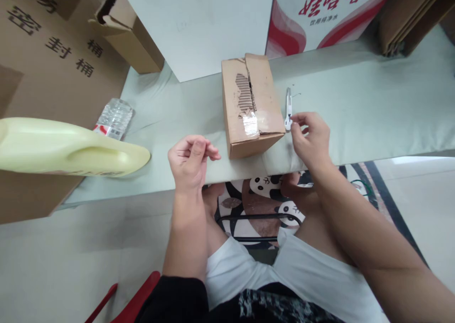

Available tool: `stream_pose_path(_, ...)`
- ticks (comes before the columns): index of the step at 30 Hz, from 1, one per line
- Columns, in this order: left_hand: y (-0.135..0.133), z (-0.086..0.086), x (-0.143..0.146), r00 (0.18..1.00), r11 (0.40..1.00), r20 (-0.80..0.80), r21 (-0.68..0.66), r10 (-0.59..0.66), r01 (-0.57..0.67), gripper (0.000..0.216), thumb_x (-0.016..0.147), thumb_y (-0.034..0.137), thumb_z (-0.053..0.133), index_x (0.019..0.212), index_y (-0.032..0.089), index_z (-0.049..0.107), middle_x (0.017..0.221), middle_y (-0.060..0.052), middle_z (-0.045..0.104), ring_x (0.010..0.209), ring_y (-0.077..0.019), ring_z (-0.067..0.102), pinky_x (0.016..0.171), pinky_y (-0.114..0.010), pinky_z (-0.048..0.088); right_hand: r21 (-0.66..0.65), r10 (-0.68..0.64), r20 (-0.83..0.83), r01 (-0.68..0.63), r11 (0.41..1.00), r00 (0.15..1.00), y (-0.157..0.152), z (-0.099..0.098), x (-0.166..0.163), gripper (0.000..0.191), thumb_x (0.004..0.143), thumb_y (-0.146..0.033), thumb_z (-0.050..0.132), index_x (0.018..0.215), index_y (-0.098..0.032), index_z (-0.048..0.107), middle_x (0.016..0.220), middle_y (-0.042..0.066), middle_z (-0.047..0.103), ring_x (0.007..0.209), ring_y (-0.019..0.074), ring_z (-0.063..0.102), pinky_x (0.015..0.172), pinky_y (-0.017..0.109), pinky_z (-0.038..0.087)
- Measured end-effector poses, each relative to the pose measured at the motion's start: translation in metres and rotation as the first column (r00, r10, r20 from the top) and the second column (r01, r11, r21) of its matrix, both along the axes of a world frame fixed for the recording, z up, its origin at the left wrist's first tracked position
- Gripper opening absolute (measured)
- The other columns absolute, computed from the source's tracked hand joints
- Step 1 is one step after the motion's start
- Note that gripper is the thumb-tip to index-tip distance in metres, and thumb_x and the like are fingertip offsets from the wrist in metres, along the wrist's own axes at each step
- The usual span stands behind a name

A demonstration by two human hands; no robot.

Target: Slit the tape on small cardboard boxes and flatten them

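Observation:
A small brown cardboard box [253,106] with a torn, taped top lies on the pale green table [355,114]. A white box cutter [288,108] lies just right of it. My right hand [311,138] pinches the near end of the cutter with fingertips. To the left of the box my left hand [192,161] hovers over the table's front edge, fingers curled loosely together with nothing visible in them.
A pale yellow plastic jug [67,147] juts in from the left. A crushed water bottle [114,119] lies near a big printed carton [53,52]. A red and white carton [320,10] and flat cardboard [408,14] stand behind.

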State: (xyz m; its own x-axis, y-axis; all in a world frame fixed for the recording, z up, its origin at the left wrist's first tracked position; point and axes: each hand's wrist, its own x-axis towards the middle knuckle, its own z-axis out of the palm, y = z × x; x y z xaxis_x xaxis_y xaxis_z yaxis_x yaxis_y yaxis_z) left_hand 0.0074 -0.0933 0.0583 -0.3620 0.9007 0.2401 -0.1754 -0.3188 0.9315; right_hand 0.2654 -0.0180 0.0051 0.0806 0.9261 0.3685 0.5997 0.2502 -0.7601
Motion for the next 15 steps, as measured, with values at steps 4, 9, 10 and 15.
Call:
stream_pose_path(4,0.01,-0.009,0.0,0.992,0.995,-0.084,0.04,0.091,-0.088,0.044,0.06,0.04,0.097,0.09,0.023,0.07,0.079,0.003,0.074,0.067,-0.0104,0.072,0.065,-0.021,0.059,-0.131,0.003,0.375,0.049,0.99,0.927,0.019,-0.01,0.008,0.036,0.086,-0.035,0.06,0.116,-0.02,0.073,0.118,0.017,0.063,0.108,0.0337,0.058,0.095,0.051,0.047)
stream_pose_path(9,0.014,-0.016,0.0,0.969,0.974,-0.103,0.053,0.223,-0.219,0.029,0.082,0.047,0.08,0.08,0.019,0.071,0.062,0.003,0.065,0.055,-0.0084,0.062,0.058,-0.021,0.053,-0.324,0.089,0.513,0.097,0.941,0.854,0.03,-0.006,0.012,0.027,0.081,-0.034,0.063,0.103,-0.019,0.068,0.101,0.015,0.068,0.095,0.033,0.057,0.084,0.046,0.045)
stream_pose_path(10,0.013,-0.017,0.0,0.968,0.974,-0.113,0.048,0.224,-0.22,0.027,0.085,0.046,0.076,0.084,0.02,0.072,0.066,0.001,0.067,0.059,-0.0096,0.064,0.06,-0.022,0.054,-0.341,0.07,0.488,0.116,0.933,0.87,0.031,-0.004,0.013,0.027,0.08,-0.031,0.063,0.104,-0.019,0.066,0.097,0.014,0.068,0.089,0.0306,0.058,0.08,0.043,0.045)
stream_pose_path(15,0.011,-0.017,-0.003,0.905,0.974,-0.379,0.188,0.194,-0.131,0.026,0.092,0.042,0.063,0.11,0.025,0.071,0.111,-0.008,0.072,0.106,-0.0211,0.07,0.085,-0.034,0.06,-0.335,-0.064,0.239,0.144,0.931,0.969,0.033,-0.005,0.017,0.025,0.079,-0.023,0.058,0.104,-0.02,0.062,0.077,0.004,0.065,0.068,0.0213,0.055,0.065,0.033,0.042)
